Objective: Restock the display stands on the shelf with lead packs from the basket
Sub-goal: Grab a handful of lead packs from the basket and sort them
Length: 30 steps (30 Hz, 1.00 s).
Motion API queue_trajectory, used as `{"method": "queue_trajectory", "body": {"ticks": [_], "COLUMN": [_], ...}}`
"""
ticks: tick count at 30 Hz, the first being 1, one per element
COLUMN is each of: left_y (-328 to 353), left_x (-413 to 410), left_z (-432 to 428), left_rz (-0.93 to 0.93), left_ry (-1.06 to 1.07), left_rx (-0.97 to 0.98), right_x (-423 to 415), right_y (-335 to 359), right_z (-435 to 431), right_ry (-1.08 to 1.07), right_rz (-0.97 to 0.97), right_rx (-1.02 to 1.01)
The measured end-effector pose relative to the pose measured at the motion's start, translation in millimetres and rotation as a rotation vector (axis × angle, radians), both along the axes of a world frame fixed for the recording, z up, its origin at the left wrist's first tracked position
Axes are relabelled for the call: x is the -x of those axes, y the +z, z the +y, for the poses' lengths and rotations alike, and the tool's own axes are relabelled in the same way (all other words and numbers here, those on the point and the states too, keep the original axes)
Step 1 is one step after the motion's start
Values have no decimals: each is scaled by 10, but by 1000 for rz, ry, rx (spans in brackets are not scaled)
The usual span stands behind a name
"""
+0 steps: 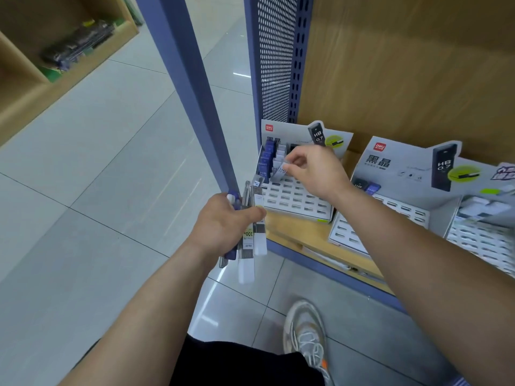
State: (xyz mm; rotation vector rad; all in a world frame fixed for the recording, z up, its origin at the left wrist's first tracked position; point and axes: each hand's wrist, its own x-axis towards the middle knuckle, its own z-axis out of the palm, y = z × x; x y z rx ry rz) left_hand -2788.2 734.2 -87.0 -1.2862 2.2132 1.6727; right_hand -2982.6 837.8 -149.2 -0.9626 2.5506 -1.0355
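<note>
Progress, as far as could be seen: early.

- The end display stand (295,200) stood hard by the blue upright (195,93) at the shelf's corner. It had a column of blue packs (266,158) and a column of white packs (281,151) standing in its back left slots. The rest of its slotted tray showed bare openings.
- The middle stand (390,208) held only a couple of packs (368,188) at its back left corner, with most slots open.
- A third stand (479,240) at the right edge looked largely unfilled. Its rear was blurred and I could not tell what lay there.
- All three sat on the wooden shelf (295,232). The basket was not in sight.

Hands:

- The right hand (317,171) reached over the end stand, thumb and fingertips pinching one white pack (279,171) by its top. The pack was tilted, its lower end at the front of the white column. I judged it was bound for the next slot. Whether it was seated or not, I could not tell.
- The left hand (223,221) hung just off the shelf's front corner, below and left of the right hand. Its fingers were wrapped round a bundle of lead packs (252,243), blue, clear and white, roughly upright, with ends sticking out above and below the fist. This supply was near the working hand and clear of the stand.

Left to do, by my reckoning: place the whole bundle, and fill many slots across all three stands.
</note>
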Motion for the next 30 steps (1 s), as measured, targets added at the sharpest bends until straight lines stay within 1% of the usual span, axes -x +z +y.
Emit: {"method": "queue_trajectory", "body": {"ticks": [4,8,14,19,23,26,27,28,30], "left_y": [7,8,24,5,7,18,26,39,57], "left_x": [11,18,12,4,32,50,55,64,94], "left_z": [-3,11,9,-3,-6,18,26,38,74], "left_rz": [10,19,-1,3,26,88,106,121,144], "left_ry": [9,-5,2,-6,7,12,15,13,3], "left_rx": [-9,-29,-34,-13,-34,-72,-92,-108,-138], "right_x": [14,7,-46,-68,-65,-106,-145,-206,-365], "right_y": [12,3,-2,-75,-68,75,146,233,420], "right_z": [77,68,-123,-162,-157,-52,12,86,244], "right_ry": [15,22,93,42,46,17,-24,-56,-42], "right_rz": [-2,1,146,41,26,64,39,-46,-366], "right_rx": [-35,-27,-12,29,16,48,102,176,289]}}
